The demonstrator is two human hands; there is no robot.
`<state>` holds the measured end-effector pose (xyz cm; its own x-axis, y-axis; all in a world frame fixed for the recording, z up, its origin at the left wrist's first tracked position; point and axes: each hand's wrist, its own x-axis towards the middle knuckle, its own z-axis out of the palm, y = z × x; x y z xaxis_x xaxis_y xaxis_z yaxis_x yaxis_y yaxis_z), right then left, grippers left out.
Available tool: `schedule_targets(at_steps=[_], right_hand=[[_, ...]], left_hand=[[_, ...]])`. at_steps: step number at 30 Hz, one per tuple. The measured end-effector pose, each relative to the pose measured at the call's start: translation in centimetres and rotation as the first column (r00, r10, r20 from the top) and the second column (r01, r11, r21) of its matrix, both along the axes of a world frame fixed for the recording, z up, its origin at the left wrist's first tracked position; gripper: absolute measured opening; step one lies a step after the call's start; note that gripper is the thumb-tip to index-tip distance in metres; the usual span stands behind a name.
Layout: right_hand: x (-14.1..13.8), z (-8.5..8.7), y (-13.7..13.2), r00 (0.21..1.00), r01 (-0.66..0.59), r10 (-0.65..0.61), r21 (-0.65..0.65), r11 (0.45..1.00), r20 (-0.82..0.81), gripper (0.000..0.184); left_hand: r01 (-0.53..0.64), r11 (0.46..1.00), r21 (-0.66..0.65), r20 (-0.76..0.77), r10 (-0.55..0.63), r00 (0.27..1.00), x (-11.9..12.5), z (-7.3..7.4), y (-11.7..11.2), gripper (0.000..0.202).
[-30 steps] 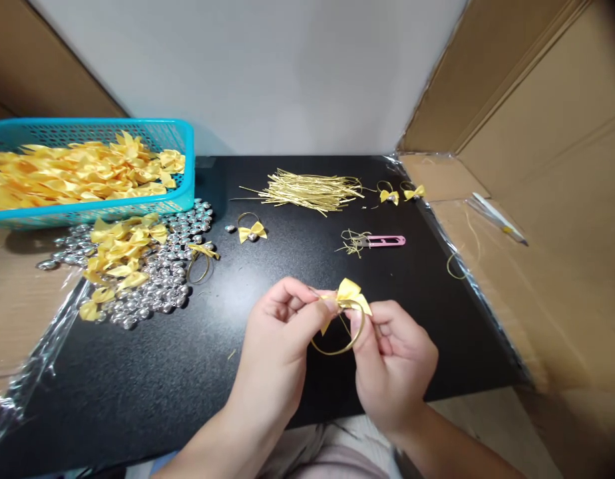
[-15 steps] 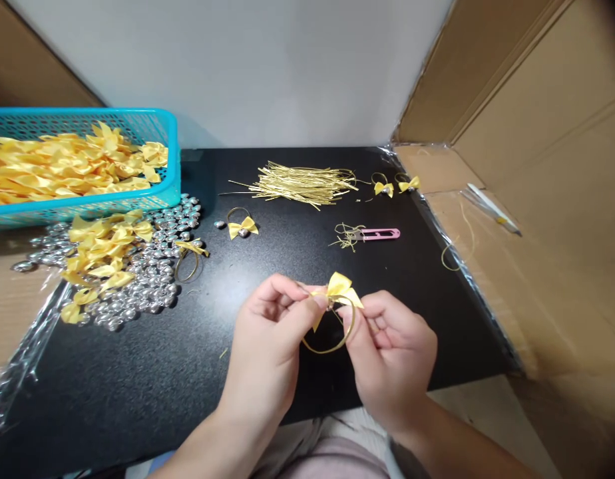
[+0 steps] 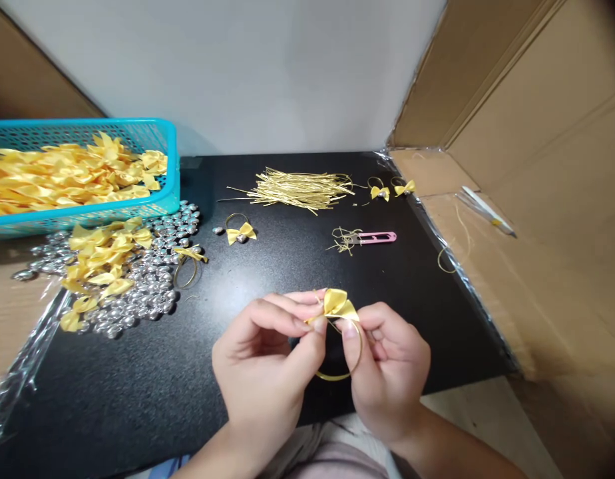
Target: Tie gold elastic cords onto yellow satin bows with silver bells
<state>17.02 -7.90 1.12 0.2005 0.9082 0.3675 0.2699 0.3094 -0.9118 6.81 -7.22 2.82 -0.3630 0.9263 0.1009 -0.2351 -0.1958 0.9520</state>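
Above the front of the black table, my left hand [image 3: 267,356] pinches a yellow ribbon bow [image 3: 339,304] at its left side. Thumb and fingers of my right hand [image 3: 390,359] close on the right side of the same bow. A loop of gold cord [image 3: 335,378] hangs below the bow, between the two hands. My fingertips hide the bow's middle and whatever is fastened there. Ahead of my hands lies a looped yellow bow with a silver bead [image 3: 241,234], and left of it another looped bow [image 3: 186,263] rests on its side.
A turquoise basket [image 3: 170,166] of yellow bows stands at the left. Silver beads [image 3: 152,293] and loose bows [image 3: 112,249] are heaped before it. Gold cords [image 3: 302,189] lie at the back, pink thread snips [image 3: 380,237] nearer. White-handled scissors [image 3: 487,211] rest on cardboard at the right.
Both hands and the bow have come slightly lower in view. My left fingers have shifted their pinch on the bow, and the cord loop now hangs lower. The whole view has tilted a little.
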Motion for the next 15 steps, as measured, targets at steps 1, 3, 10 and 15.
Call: schedule_targets(at_steps=[1,3,10,15], right_hand=[[0.02,-0.04,-0.02,1.0,0.004,-0.004,0.001,1.0,0.0,0.024],[0.03,-0.08,-0.03,1.0,0.012,-0.012,-0.005,1.0,0.005,0.024],[-0.09,0.12,-0.04,1.0,-0.004,0.004,0.013,1.0,-0.011,0.025],[0.19,-0.66,-0.52,0.998,-0.048,0.049,0.043,0.998,-0.043,0.022]], left_hand=[[0.0,1.0,0.004,0.006,0.0,1.0,0.02,0.02,-0.02,0.031],[-0.005,1.0,-0.001,0.013,0.005,1.0,0.08,0.06,-0.06,0.031],[-0.04,0.999,0.025,0.016,0.04,0.999,0.22,0.0,-0.03,0.03],[-0.03,0.998,0.056,0.024,0.029,0.999,-0.16,-0.64,0.02,0.027]])
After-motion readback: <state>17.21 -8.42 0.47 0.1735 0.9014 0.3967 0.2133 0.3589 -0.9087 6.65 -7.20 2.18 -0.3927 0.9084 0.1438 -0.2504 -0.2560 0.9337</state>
